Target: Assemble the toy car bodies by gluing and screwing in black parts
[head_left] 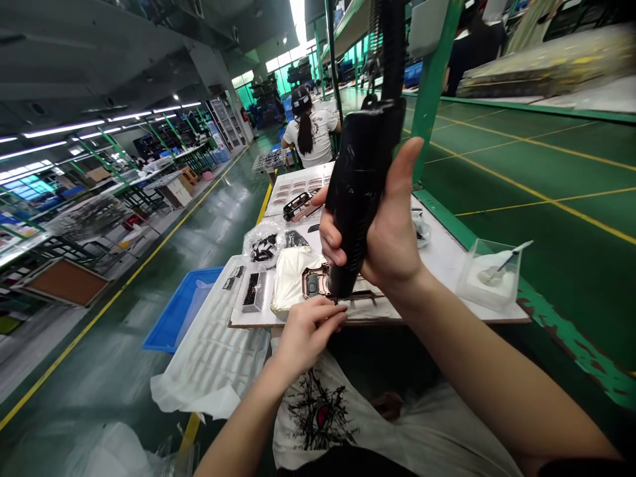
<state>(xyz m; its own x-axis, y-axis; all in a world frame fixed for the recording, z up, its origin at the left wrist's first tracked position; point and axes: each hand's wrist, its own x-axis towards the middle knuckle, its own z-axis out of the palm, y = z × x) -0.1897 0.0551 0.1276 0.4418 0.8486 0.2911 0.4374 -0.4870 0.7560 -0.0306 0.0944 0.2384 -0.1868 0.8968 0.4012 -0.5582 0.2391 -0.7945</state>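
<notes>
My right hand (392, 232) is wrapped round a black electric screwdriver (362, 172), thumb up along its side. The tool points down and hangs from a coiled spring and cable. Its lower end is over a copper-coloured frame part (320, 279) lying at the table's front edge, partly hidden by the tool. My left hand (311, 328) has its thumb and fingers pinched together right beside the screwdriver's tip; what is between them, if anything, is too small to tell. A white padded cloth (293, 268) lies under the frame part's left end.
On the table (442, 271) are a box of small black screws (253, 291), a bag of black parts (265, 248), another frame (298, 207) and a clear container (491, 275) with a brush-like tool. A blue tray (171, 318) and white moulded tray (213, 351) stand left. A co-worker (313, 132) sits ahead.
</notes>
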